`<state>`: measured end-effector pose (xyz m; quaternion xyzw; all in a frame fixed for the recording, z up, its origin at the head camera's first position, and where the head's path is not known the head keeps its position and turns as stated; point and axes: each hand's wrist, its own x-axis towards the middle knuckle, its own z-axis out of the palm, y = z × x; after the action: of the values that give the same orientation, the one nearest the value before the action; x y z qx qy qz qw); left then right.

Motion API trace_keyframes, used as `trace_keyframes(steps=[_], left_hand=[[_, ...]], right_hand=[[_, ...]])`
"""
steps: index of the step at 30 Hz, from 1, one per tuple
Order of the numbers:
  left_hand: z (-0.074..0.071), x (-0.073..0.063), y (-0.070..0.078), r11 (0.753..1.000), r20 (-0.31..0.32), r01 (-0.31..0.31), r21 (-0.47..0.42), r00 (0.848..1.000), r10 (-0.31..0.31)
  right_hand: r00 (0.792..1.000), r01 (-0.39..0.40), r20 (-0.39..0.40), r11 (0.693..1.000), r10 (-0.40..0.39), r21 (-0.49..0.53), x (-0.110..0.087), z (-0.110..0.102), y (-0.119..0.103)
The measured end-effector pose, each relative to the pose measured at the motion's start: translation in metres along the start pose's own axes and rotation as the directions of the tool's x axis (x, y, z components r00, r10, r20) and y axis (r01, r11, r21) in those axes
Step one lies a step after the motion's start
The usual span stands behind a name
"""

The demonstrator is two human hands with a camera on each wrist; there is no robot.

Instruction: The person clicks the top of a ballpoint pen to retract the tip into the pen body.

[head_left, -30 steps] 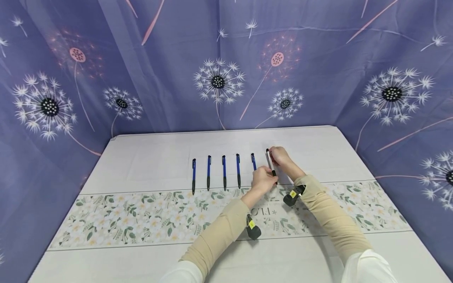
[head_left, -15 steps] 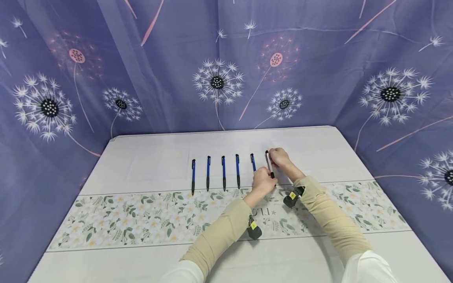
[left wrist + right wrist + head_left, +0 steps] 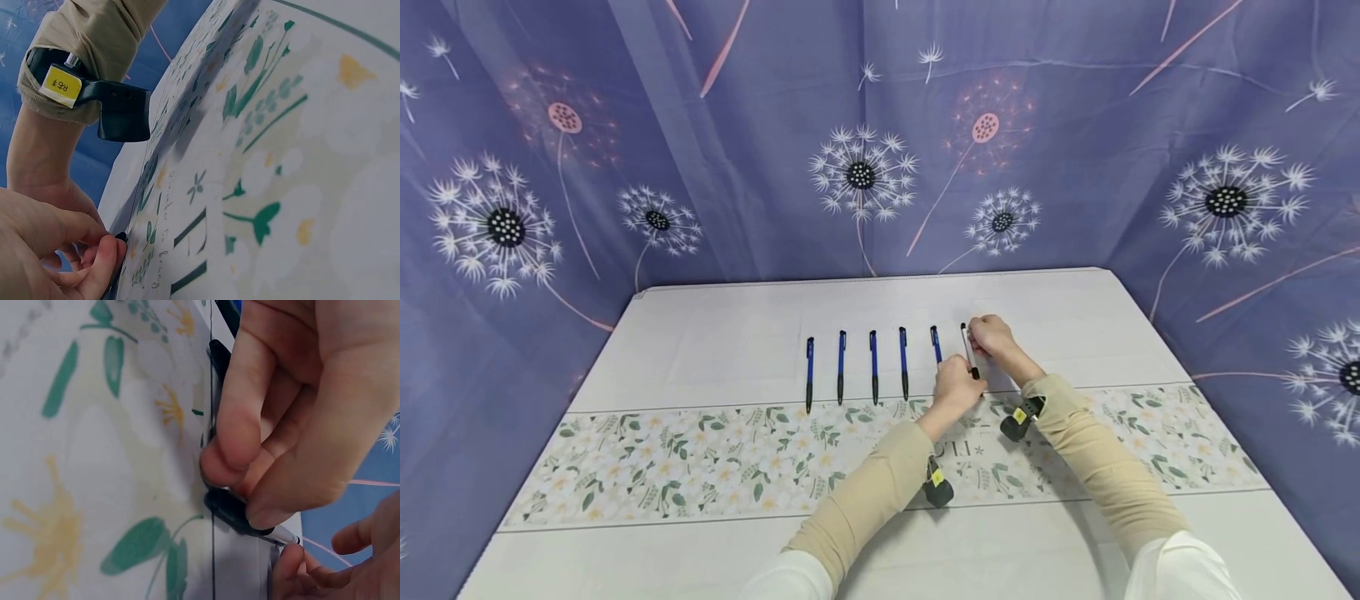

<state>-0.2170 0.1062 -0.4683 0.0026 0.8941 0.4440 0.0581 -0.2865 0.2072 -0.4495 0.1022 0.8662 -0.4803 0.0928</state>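
A white pen (image 3: 968, 343) with black ends lies at the right end of a row of pens. My left hand (image 3: 958, 382) pinches its lower black grip (image 3: 228, 509), as the right wrist view shows close up. Beside the pen's upper half is my right hand (image 3: 992, 335), fingers bent; one fingertip (image 3: 291, 553) is at the white barrel, and whether it pinches is unclear. Left of them lies a blue pen (image 3: 936, 342), its lower part hidden behind my left hand. In the left wrist view only a small dark tip (image 3: 121, 236) shows past my fingers.
Several more blue pens, among them the leftmost pen (image 3: 809, 375) and a nearer one (image 3: 904, 363), lie roughly parallel on the white tablecloth (image 3: 722, 333). A floral band (image 3: 700, 467) crosses the cloth. A purple dandelion curtain (image 3: 760, 167) surrounds the back and sides.
The white pen has shifted slightly left and toward me, its top now a little farther from my right fingers. Both hands have barely moved; the blue pens stay put.
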Motion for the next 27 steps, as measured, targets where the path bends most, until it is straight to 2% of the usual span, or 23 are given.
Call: trace_keyframes(steps=[6, 12, 19, 27], left_hand=[[-0.0026, -0.0008, -0.0006, 0.999, 0.007, -0.041, -0.004, 0.999, 0.041], [-0.0040, -0.0015, -0.0007, 0.999, 0.020, -0.036, -0.009, 0.999, 0.036], [-0.0054, -0.0024, -0.0005, 1.000, 0.015, -0.029, 0.006, 0.999, 0.029], [-0.0070, -0.0016, 0.0008, 0.998, 0.026, -0.059, -0.021, 0.998, 0.059]], right_hand=[[0.998, 0.046, -0.053, 0.999, -0.045, 0.009, 0.0014, 0.0003, 0.0004], [0.994, 0.054, -0.098, 0.998, -0.050, 0.044, 0.0035, 0.0014, 0.0003], [0.994, 0.064, -0.097, 0.986, -0.050, 0.153, 0.0051, 0.0036, 0.0002], [0.992, 0.125, -0.064, 0.961, -0.113, 0.246, 0.0035, 0.0046, -0.0031]])
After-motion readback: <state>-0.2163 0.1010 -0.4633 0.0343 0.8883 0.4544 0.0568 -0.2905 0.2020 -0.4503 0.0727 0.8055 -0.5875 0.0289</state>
